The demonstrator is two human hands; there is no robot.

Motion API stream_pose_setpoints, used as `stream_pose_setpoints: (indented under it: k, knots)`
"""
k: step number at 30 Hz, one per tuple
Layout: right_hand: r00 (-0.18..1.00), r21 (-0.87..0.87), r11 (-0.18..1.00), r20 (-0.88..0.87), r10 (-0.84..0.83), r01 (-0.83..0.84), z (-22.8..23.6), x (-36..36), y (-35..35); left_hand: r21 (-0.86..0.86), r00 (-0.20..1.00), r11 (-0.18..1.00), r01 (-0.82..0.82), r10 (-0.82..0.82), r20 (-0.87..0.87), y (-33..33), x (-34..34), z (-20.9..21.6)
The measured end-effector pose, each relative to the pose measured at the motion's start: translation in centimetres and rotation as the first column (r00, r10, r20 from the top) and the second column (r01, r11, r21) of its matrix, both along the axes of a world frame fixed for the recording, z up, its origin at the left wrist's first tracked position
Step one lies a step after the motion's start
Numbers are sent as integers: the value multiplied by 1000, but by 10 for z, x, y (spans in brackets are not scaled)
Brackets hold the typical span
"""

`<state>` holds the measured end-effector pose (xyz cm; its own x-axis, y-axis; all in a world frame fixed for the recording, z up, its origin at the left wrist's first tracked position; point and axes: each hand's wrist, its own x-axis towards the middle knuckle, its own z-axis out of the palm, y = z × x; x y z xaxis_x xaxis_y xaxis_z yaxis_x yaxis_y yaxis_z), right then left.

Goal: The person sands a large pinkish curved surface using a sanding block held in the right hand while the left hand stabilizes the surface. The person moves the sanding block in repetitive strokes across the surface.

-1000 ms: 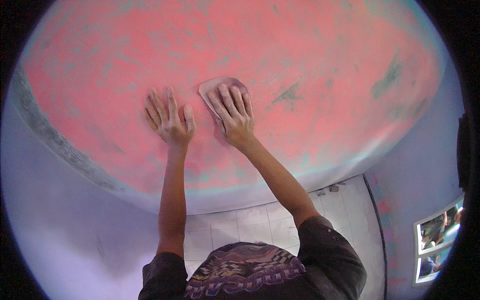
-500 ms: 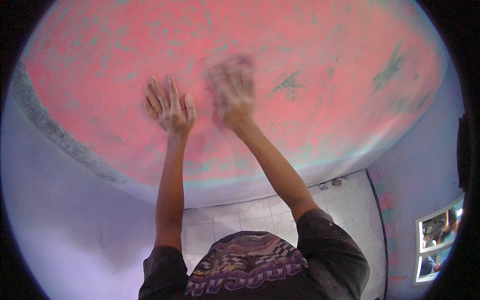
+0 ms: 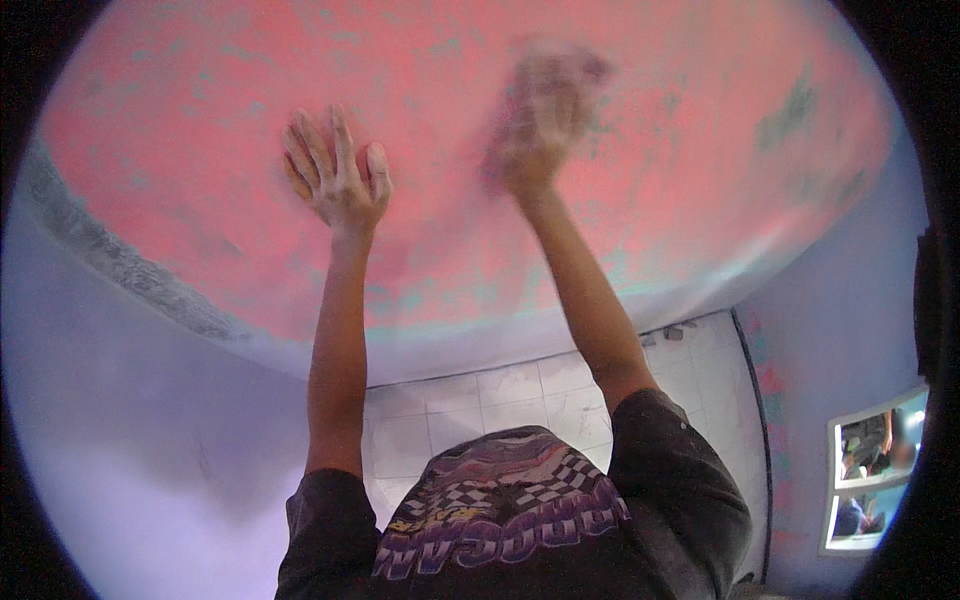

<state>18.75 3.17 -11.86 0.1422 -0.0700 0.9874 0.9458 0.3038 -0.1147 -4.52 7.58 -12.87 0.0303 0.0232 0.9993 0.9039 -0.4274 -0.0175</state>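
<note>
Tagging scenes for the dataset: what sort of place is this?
Likely an indoor room with unfinished paintwork: a patchy pink-and-turquoise wall, a pale tiled floor below it, and a white-framed window at right.

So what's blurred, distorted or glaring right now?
Head view: the right hand is blurred, the left hand fairly sharp; head view: the tiled floor has a bowed edge, picture corners black; head view: pale glare on the lower-left wall.

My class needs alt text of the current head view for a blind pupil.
A person's left hand lies spread against a pink wall with blue-green patches, while the blurred right hand, farther up, partly covers a purplish pad. Below are a dark printed shirt and pale floor tiles; a white-framed window is at lower right.
</note>
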Motion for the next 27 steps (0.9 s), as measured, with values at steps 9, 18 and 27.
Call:
stream_pose_setpoints:
  k: [9,18,27]
  knots:
    - [968,-157,987,252,9,31,-3,28,-14,7,999,999,35,-35,18,-1,-5,3]
    - [999,26,999,-21,30,-30,-13,-46,18,-78,997,994,80,-80,-5,6,-11,-8]
    - [988,-85,988,106,-116,126,-15,74,-10,-25,995,994,102,-102,10,17,-22,-10]
